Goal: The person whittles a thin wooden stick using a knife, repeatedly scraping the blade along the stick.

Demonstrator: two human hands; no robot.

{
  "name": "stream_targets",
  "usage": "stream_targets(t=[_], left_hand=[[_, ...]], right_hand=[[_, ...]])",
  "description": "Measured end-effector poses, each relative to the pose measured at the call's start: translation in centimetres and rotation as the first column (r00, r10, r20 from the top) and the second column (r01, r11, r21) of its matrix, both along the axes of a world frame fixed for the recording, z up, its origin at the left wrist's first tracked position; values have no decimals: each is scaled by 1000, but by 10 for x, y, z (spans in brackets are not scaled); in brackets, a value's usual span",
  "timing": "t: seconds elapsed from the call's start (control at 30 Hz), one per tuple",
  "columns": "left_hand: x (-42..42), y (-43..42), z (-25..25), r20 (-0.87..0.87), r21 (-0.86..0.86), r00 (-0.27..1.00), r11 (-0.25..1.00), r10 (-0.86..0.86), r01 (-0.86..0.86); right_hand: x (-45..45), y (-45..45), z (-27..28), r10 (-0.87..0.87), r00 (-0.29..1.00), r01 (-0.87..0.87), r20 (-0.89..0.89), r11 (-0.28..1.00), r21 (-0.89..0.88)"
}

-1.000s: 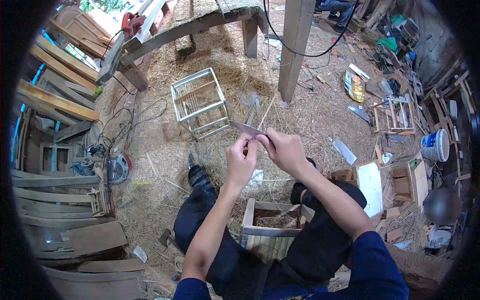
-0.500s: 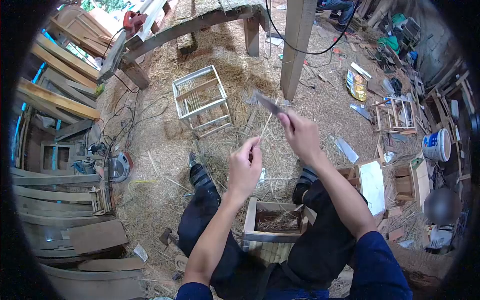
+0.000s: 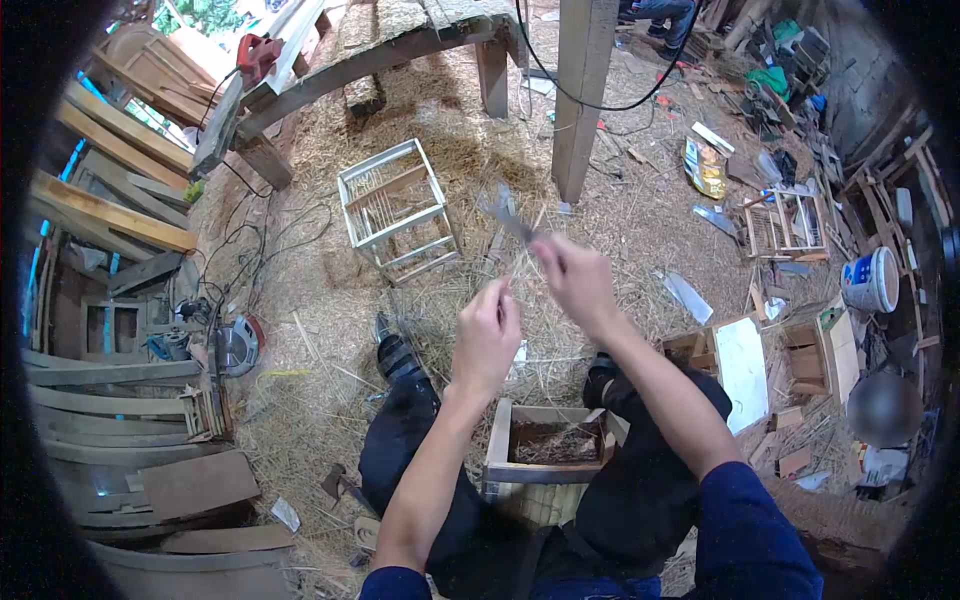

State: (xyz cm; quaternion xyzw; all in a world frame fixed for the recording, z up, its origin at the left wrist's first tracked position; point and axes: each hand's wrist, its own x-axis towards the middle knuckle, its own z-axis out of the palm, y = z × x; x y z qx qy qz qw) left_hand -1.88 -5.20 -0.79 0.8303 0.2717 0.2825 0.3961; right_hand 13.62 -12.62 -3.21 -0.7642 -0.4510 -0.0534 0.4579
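Note:
My right hand (image 3: 575,285) is wrapped round the handle of a knife (image 3: 511,220), its blurred blade pointing up and to the left. My left hand (image 3: 487,335) is just below and to the left, its fingers pinched on a thin wooden strip (image 3: 519,266) that rises toward the knife. Blur hides whether the blade touches the strip. Under my hands, between my legs, stands a wooden box frame (image 3: 497,440) with a slatted side and straw-like shavings inside.
A pale wooden cage frame (image 3: 398,240) rests on the shaving-strewn floor ahead, near a wooden post (image 3: 583,110) and a workbench (image 3: 375,65). Left are stacked boards (image 3: 110,375), a circular saw (image 3: 240,343) and a hatchet (image 3: 335,483). Right stands a white bucket (image 3: 870,280). A person's leg (image 3: 677,22) shows behind.
My right hand and the knife have moved left and slightly down, closer to my left hand. The left hand stays nearly in place with the strip. The view has shifted slightly.

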Motion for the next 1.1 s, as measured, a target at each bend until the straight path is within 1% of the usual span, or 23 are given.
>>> stream_targets(t=[0.03, 0.13, 0.17, 0.27, 0.3, 0.4, 0.43, 0.53, 0.57, 0.67, 0.7, 0.8, 0.83, 0.9, 0.93, 0.97, 1.0, 1.07, 1.1], left_hand=[[0, 1, 1, 4, 13, 1000, 1000, -4, 4], [3, -1, 2, 25, 20, 1000, 1000, -13, 12], [0, 0, 1, 27, 12, 999, 1000, -18, 18], [2, -1, 7, -29, -48, 998, 998, -50, 48], [3, 1, 10, -50, -65, 997, 996, -56, 53], [5, 0, 2, -14, 25, 1000, 999, -22, 22], [6, 3, 3, -12, 28, 999, 999, -31, 32], [0, 0, 2, -19, 14, 998, 998, -54, 54], [0, -1, 2, -14, 15, 998, 998, -57, 57], [-4, 1, 0, -1, 43, 998, 997, -58, 58], [-4, 3, -3, 4, 54, 998, 997, -55, 55], [-6, 11, -8, -7, 97, 999, 995, -37, 37], [-7, 10, -8, -4, 75, 999, 996, -42, 42], [-6, 10, -6, 12, 37, 999, 998, -43, 42], [-7, 10, -4, 1, 53, 1000, 998, -29, 29], [-8, 10, -3, -8, 68, 1000, 998, -19, 19], [-7, 9, -2, -14, 79, 1000, 997, -7, 8], [-5, 11, 0, -46, 8, 998, 999, -32, 33], [-7, 11, 1, -70, -25, 996, 999, -49, 47]], right_hand=[[7, 3, 10, -114, 982, 93, -153, 986, -138], [-14, -4, -4, 9, 992, -13, -124, 999, -33], [-21, -10, -6, 94, 996, -93, -1, 989, -113], [-11, -2, -15, -27, 994, 26, -108, 1000, -6], [-4, -1, 6, -133, 962, 93, -236, 980, -174], [-19, -3, -6, -83, 989, 71, -125, 992, -101], [-25, -9, -8, 23, 999, -19, 26, 994, -111], [-18, -5, -10, -41, 998, 41, -56, 999, 12], [-9, -3, -7, -151, 977, 140, -150, 987, -82], [-8, -3, -6, -119, 991, 117, -59, 993, -26], [-16, -6, -10, -52, 998, 55, 37, 996, -73], [-18, -4, -18, 35, 986, -28, 162, 998, -48], [-12, -1, -17, -49, 997, 53, 62, 997, -59], [-8, 0, -7, -147, 988, 139, -47, 981, -133], [-6, 1, -1, -197, 976, 179, -92, 968, -174], [-16, -3, -11, -100, 995, 98, -17, 991, -89], [-20, -4, -14, -63, 997, 66, 43, 995, -74], [-27, -6, -20, 9, 988, -1, 152, 999, -51], [-15, -4, -25, 21, 987, -23, 161, 1000, 11]])
